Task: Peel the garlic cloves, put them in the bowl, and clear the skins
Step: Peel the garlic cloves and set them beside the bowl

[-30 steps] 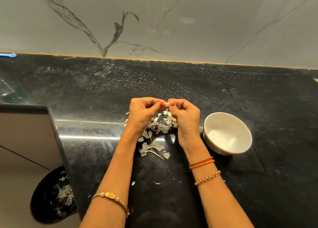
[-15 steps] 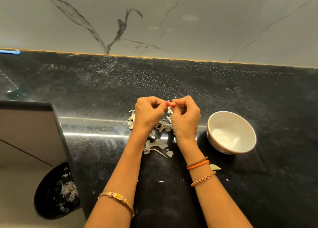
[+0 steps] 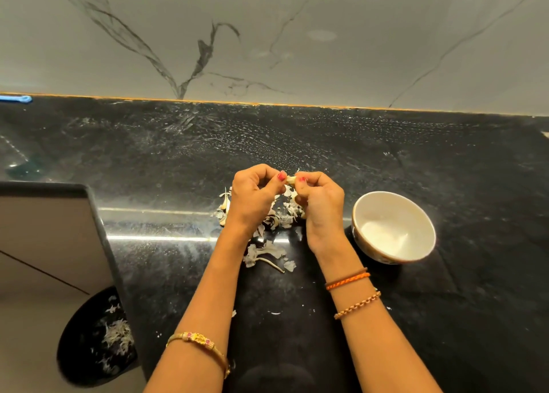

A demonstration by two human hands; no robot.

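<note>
Bin off the bench's left front edge already holds skins. Mid-bench, near the front edge: left hand and right hand are raised over the skin pile, fingers of both pinching one garlic clove between them. Step looks like peeling, skin partly on. A couple of unpeeled cloves lie left of the pile. Bowl to the right; can't tell if anything's inside. Next: strip the last skin, carry the clove right, drop it in.

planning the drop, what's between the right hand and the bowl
In the head view, only bare black countertop separates the right hand from the white bowl; the garlic skins lie left.
</note>
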